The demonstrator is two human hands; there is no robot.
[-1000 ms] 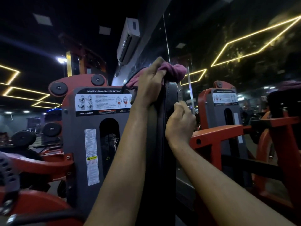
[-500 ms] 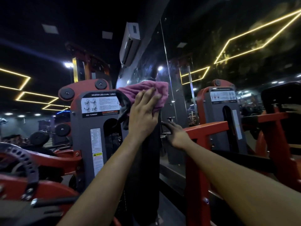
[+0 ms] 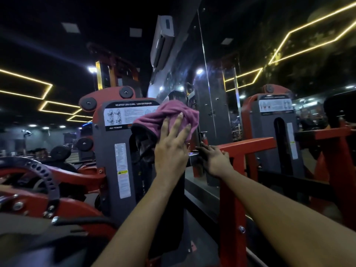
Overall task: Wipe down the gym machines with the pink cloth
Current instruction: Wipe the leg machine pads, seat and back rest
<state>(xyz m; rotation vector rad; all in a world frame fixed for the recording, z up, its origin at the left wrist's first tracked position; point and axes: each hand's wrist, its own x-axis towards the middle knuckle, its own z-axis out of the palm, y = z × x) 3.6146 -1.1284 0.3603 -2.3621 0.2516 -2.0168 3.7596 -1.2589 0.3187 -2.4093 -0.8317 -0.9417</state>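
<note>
**Cloth on pad: hand positions**

Your left hand presses the cloth against the upper part of the black pad, close to frame centre. Its fingers are straight and slightly spread, pointing to 12 o'clock. They push on the cloth and do not curl round it.

The cloth is pink, bunched, and has a dark hem. It lies at 12 o'clock from your left palm. Its loose edge droops toward 8 o'clock, down the pad's left side. In this view its left corner overlaps the right end of the label, which reads "SEATED LEG CURL / LEG EXTENSION". You cannot tell whether cloth and label touch.

The label sits at the top of the grey shroud, at 9 o'clock from the pad.

Your right hand is at 3 o'clock from the left hand, near it but apart. It rests on the near end of the red bar. Its fingers are stretched out and relaxed, pointing to 10 o'clock, and their tips reach the chrome bracket. The hand is in shadow, so finer finger detail is not readable.

The mirror stands behind the pad at 1 o'clock. A perforated arc lies at 8 o'clock. An air conditioner hangs at 12 o'clock.
</note>
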